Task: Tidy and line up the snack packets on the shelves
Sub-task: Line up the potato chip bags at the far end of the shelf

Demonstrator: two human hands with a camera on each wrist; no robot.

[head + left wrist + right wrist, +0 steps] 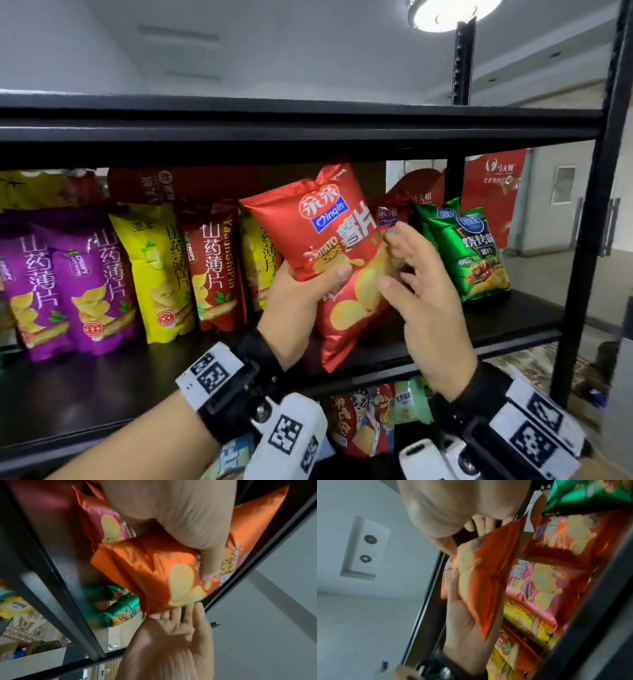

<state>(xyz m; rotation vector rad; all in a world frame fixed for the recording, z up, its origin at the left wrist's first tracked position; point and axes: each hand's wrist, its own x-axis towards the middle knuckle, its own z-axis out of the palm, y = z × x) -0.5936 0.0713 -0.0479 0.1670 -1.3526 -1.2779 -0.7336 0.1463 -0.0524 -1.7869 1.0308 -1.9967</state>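
A red Qinqin potato chip packet point(329, 240) is held tilted in front of the middle shelf point(102, 394). My left hand point(308, 284) grips its lower left part, thumb across the front and fingers hidden behind. My right hand point(407, 267) is flat with straight fingers against the packet's right edge. In the left wrist view the left thumb point(211, 563) presses the packet point(145, 563) and the right hand point(171, 635) touches its edge with its fingertips. The right wrist view shows the left hand point(465, 622) around the packet point(481, 574).
Purple packets point(68, 284), a yellow one point(161, 270) and a red yam-chip one point(215, 267) stand in a row on the left. Two green packets point(469, 250) stand on the right, with more red Qinqin packets point(565, 536) behind. The upper shelf point(274, 126) hangs close overhead, beside a black post point(589, 240).
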